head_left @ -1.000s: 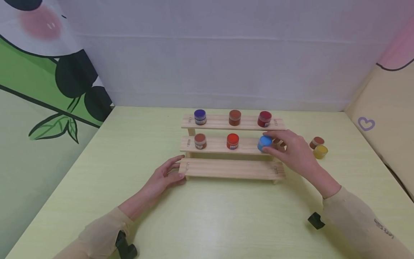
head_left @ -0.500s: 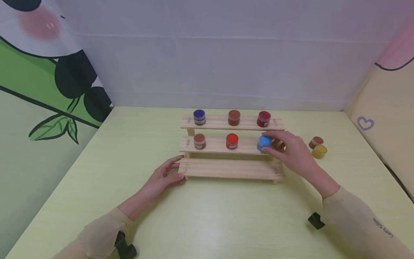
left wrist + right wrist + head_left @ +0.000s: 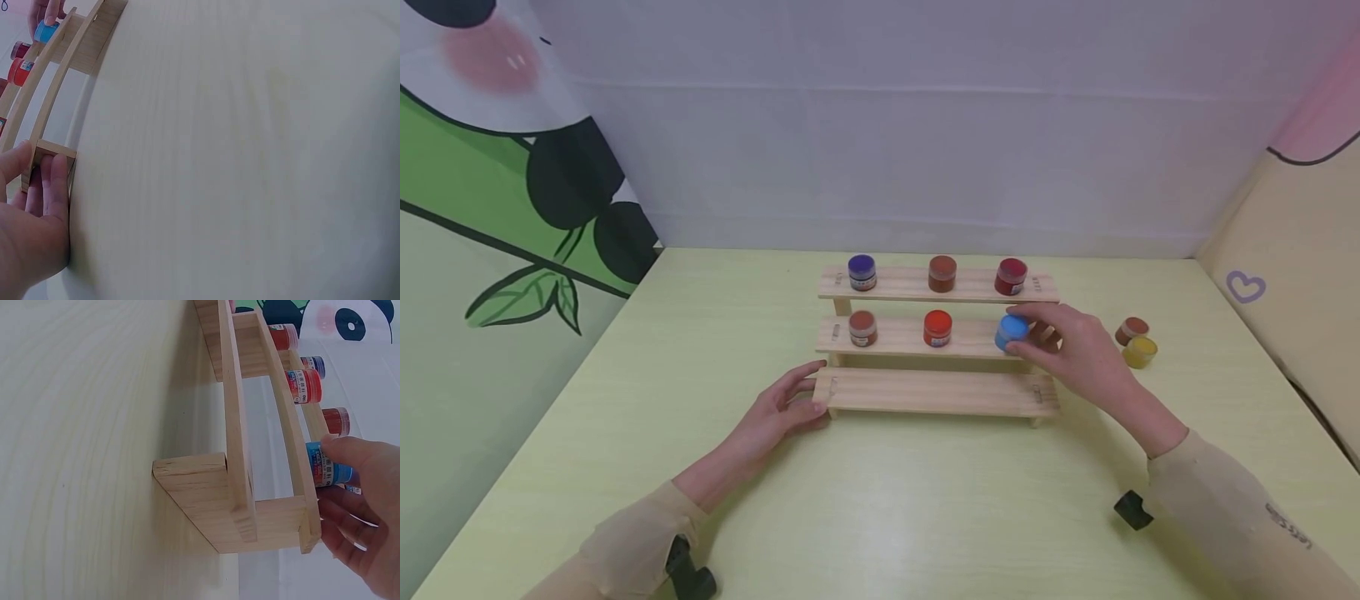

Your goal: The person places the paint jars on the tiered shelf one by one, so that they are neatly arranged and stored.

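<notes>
A three-step wooden rack [image 3: 936,392] stands on the table. My left hand [image 3: 782,408] grips the left end of its lowest step, the thumb on one side and the fingers on the other, as the left wrist view shows. At the right end of the middle step, my right hand [image 3: 1078,354] pinches a blue paint jar [image 3: 1011,332] between thumb and fingers. In the right wrist view this blue jar [image 3: 325,465] sits against the step. To its left on that step are a bright red jar [image 3: 937,328] and a brown jar [image 3: 862,329].
On the top step stand a dark blue jar [image 3: 862,272], a reddish-brown jar [image 3: 942,273] and a dark red jar [image 3: 1011,277]. Right of the rack, a brown jar [image 3: 1131,331] and a yellow jar [image 3: 1140,352] sit on the table [image 3: 887,517]. A pale cloth [image 3: 925,167] hangs behind.
</notes>
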`<action>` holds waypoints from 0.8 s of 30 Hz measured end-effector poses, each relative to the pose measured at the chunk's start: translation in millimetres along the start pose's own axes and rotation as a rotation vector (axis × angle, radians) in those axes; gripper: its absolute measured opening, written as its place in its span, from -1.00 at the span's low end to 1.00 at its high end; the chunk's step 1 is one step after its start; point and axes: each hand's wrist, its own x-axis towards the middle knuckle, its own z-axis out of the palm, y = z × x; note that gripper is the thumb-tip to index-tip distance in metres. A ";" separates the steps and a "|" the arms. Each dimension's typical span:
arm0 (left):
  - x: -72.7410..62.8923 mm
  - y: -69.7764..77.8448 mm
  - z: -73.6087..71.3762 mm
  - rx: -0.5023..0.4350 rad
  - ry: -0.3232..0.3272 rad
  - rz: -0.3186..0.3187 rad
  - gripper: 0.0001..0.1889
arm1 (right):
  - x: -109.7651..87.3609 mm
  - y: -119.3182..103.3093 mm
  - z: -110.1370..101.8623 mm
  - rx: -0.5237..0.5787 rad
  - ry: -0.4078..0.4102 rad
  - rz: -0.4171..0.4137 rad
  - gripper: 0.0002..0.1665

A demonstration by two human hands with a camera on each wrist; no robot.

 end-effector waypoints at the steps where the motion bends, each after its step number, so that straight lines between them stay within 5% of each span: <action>1: 0.2 -0.1 0.2 0.000 0.003 -0.003 -0.30 | 0.2 -0.1 0.0 -0.001 -0.002 0.001 -0.42; 16: 0.8 -0.5 0.6 -0.007 0.004 -0.014 -0.30 | -13.2 6.0 -12.7 -0.040 0.087 -0.029 -0.37; 24: 1.4 -0.3 1.3 -0.011 0.002 -0.010 -0.30 | -22.9 17.0 -28.0 -0.073 0.209 -0.030 -0.36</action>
